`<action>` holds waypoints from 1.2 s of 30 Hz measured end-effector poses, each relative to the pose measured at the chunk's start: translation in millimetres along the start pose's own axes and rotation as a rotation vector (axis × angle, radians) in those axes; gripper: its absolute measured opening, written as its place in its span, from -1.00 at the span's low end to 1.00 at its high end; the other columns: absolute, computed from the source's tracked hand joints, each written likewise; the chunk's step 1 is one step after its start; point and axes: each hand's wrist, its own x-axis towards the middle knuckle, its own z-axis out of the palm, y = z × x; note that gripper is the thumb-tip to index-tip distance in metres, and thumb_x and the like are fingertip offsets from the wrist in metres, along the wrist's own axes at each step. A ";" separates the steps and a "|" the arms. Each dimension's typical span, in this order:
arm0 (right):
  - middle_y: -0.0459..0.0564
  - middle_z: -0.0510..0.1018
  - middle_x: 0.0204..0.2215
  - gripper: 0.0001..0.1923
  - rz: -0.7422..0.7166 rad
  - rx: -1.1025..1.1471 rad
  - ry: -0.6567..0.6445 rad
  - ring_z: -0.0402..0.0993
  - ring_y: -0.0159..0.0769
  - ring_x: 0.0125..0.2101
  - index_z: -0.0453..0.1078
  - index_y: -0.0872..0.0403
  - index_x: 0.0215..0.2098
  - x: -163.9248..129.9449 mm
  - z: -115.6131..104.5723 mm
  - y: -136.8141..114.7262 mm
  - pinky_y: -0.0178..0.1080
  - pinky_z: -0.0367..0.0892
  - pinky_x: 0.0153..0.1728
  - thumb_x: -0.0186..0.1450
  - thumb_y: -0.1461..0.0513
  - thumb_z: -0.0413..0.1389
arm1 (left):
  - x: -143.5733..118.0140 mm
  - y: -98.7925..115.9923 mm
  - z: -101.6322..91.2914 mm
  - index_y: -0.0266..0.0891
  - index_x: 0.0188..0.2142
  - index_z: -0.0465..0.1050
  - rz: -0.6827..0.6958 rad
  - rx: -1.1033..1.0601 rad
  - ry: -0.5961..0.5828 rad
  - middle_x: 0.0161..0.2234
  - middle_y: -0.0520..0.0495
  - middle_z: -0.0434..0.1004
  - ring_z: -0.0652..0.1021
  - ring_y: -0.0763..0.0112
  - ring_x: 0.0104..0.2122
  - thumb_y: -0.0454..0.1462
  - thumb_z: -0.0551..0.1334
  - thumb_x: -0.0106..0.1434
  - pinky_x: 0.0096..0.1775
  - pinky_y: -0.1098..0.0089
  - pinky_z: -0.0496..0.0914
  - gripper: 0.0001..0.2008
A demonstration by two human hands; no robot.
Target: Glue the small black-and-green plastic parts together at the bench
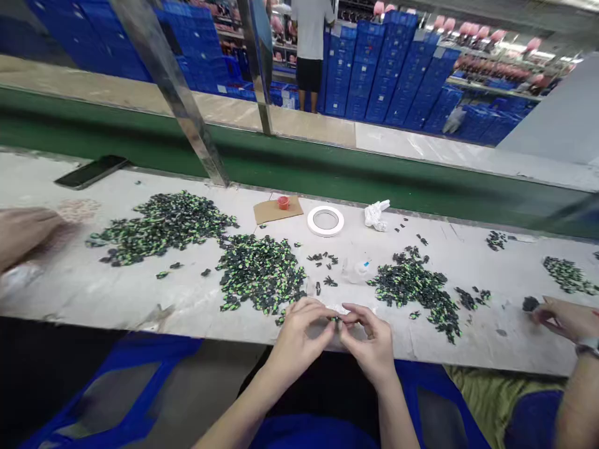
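Near the table's front edge, my left hand (304,330) and my right hand (367,337) meet fingertip to fingertip. Between them they pinch a small dark part with a bit of green (336,318), mostly covered by the fingers. Just beyond my left hand lies a pile of small black-and-green parts (262,271). Another pile of black-and-green parts (416,287) spreads out past my right hand. A few loose dark pieces (330,282) and a clear plastic bag (355,270) lie straight ahead of my fingers.
A larger pile (168,224) sits left. Along the back are a phone (92,172), cardboard (276,212) with a red cup (283,202), a white tape roll (326,221) and crumpled white paper (376,216). Co-workers' hands work at left (23,234) and right (566,318). A metal post (175,100) rises behind.
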 end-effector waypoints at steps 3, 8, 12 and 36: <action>-0.10 0.59 -0.54 -0.74 0.014 0.010 -0.010 0.55 -0.35 -0.53 0.49 0.07 -0.20 -1.4 1.5 2.5 -0.29 0.51 -0.37 0.11 0.32 0.19 | 0.3 1.0 4.6 -0.11 -0.32 0.56 -0.001 0.017 -0.015 -0.33 -0.02 0.62 0.51 0.23 -0.20 -0.32 0.22 0.19 -0.10 0.21 0.30 -0.87; -0.03 0.61 -0.47 -0.85 0.000 -0.062 0.036 0.54 -0.31 -0.49 0.52 0.06 -0.29 1.4 -18.1 10.5 -0.27 0.50 -0.40 0.15 0.28 0.17 | 2.8 -7.3 1.9 -0.08 -0.06 0.47 -0.024 0.084 -0.097 -0.20 -0.05 0.61 0.50 0.19 -0.09 -0.28 0.21 0.22 -0.02 0.15 0.26 -0.72; 0.02 0.60 -0.41 -0.87 -0.012 -0.254 0.304 0.51 -0.26 -0.44 0.52 0.07 -0.36 11.7 -50.6 20.8 -0.20 0.46 -0.38 0.20 0.18 0.17 | 13.9 -23.0 -14.7 -0.10 -0.04 0.43 -0.094 0.252 0.047 -0.09 -0.09 0.57 0.46 0.16 -0.02 -0.32 0.16 0.25 0.02 0.08 0.18 -0.72; -0.01 0.58 -0.36 -0.64 0.215 0.208 0.269 0.51 -0.18 -0.30 0.26 0.02 -0.33 43.4 -21.2 18.8 -0.17 0.35 -0.26 0.06 0.05 0.28 | 23.1 -41.4 -12.3 -0.14 -0.38 0.51 0.081 0.655 0.081 -0.33 -0.04 0.56 0.40 0.17 -0.13 -0.48 0.17 0.23 -0.04 0.05 0.11 -0.77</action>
